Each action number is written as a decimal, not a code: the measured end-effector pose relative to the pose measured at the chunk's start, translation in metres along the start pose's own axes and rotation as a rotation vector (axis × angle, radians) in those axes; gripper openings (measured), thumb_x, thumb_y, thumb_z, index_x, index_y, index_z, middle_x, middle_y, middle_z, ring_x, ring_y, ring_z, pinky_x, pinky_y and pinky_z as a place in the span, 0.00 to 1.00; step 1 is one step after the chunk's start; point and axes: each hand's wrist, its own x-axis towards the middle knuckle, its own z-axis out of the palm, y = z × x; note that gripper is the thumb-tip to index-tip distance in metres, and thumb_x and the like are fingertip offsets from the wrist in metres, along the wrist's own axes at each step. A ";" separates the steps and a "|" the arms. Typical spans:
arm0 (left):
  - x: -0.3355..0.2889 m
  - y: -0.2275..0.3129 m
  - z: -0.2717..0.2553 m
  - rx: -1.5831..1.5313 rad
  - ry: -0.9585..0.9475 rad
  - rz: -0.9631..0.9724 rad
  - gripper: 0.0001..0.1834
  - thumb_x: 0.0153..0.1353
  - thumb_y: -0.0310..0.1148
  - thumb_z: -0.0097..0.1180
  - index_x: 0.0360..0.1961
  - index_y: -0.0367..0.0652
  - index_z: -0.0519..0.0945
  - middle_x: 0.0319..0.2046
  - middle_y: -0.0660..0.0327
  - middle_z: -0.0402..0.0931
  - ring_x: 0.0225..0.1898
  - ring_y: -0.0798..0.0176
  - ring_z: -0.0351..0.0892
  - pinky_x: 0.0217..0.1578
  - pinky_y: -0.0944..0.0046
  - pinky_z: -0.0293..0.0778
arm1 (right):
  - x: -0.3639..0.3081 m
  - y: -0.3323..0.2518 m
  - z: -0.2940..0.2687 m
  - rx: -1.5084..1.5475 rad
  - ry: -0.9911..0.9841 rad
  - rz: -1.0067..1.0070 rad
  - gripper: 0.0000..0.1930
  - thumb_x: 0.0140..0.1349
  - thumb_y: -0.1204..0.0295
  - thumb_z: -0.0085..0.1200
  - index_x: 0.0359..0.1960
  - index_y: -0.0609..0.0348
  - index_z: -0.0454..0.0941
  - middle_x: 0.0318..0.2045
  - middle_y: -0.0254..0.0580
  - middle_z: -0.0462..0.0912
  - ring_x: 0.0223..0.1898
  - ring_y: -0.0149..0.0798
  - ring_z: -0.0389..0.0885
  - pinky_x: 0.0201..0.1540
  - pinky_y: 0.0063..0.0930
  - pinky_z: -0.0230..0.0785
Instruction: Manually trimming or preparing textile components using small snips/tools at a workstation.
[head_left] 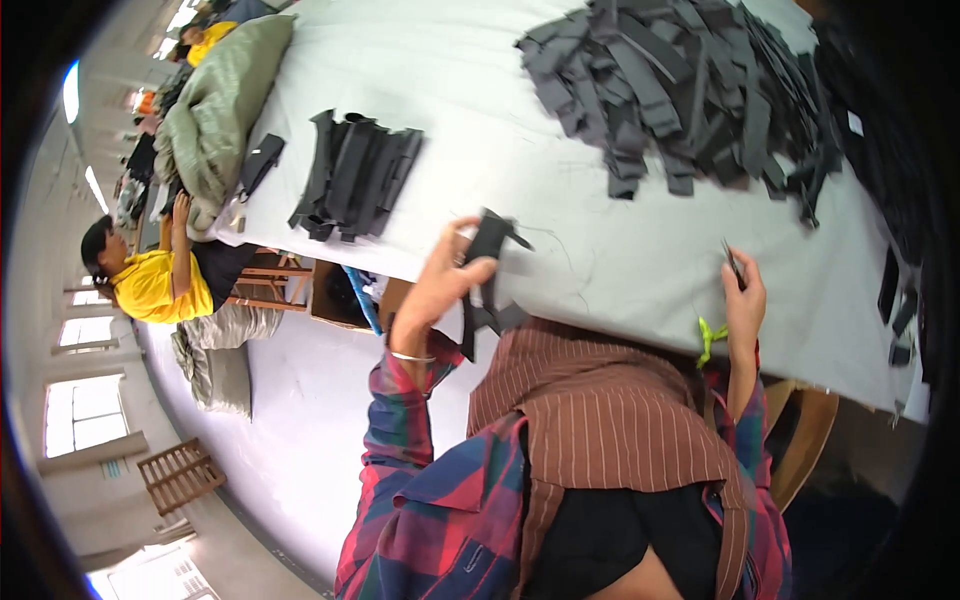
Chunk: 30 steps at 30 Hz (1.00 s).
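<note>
My left hand [440, 275] is raised near the table's front edge, its thumb and fingers closed on dark grey fabric strips [487, 240]. The strips hang down past the edge, and loose dark threads trail beside them. Farther right, my right hand [745, 300] holds a small dark pointed tool, apparently thread snips [734, 264], tip away from me; my fingers hide most of it. Just below that hand a bright yellow-green ribbon [709, 340] lies at the table edge. Beyond my left hand sits a bundle of dark grey strips [355, 175] side by side on the white table [470, 100].
A large heap of dark grey strips [690, 90] covers the far right of the table. Black fabric [880, 150] lies along the right edge. At left, a person in a yellow top [165, 285] stands by a big green sack [225, 110]. A cardboard box [335, 300] is under the table.
</note>
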 end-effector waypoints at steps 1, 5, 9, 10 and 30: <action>0.003 0.006 -0.020 0.005 0.169 0.107 0.31 0.50 0.26 0.59 0.58 0.39 0.66 0.33 0.63 0.70 0.33 0.71 0.70 0.34 0.71 0.69 | -0.003 -0.007 0.003 0.018 -0.009 -0.025 0.14 0.60 0.70 0.55 0.48 0.56 0.76 0.37 0.37 0.82 0.36 0.30 0.78 0.40 0.22 0.67; 0.034 0.033 -0.111 0.315 0.762 0.433 0.27 0.50 0.29 0.61 0.53 0.37 0.71 0.34 0.60 0.70 0.31 0.66 0.72 0.32 0.67 0.71 | -0.008 -0.012 0.008 -0.181 0.006 0.027 0.14 0.59 0.69 0.55 0.47 0.50 0.77 0.39 0.41 0.83 0.41 0.40 0.82 0.43 0.28 0.70; 0.083 0.052 -0.171 0.667 1.173 0.557 0.28 0.50 0.28 0.60 0.55 0.35 0.70 0.40 0.47 0.72 0.44 0.48 0.72 0.45 0.56 0.70 | -0.009 -0.016 0.012 -0.194 0.063 0.002 0.12 0.58 0.70 0.56 0.45 0.49 0.78 0.35 0.40 0.84 0.37 0.41 0.82 0.39 0.29 0.70; 0.103 0.035 -0.187 0.851 1.164 0.589 0.27 0.54 0.34 0.57 0.56 0.43 0.71 0.43 0.50 0.72 0.46 0.49 0.72 0.48 0.48 0.68 | -0.010 -0.018 0.013 -0.198 0.083 -0.007 0.12 0.58 0.71 0.56 0.44 0.49 0.78 0.34 0.41 0.84 0.37 0.41 0.82 0.39 0.29 0.70; 0.155 -0.036 -0.178 1.490 0.787 -0.336 0.31 0.55 0.35 0.48 0.63 0.65 0.66 0.65 0.54 0.57 0.60 0.42 0.64 0.53 0.29 0.59 | -0.013 -0.025 0.012 -0.181 0.136 -0.100 0.11 0.52 0.77 0.53 0.38 0.51 0.79 0.30 0.42 0.81 0.32 0.48 0.79 0.33 0.35 0.69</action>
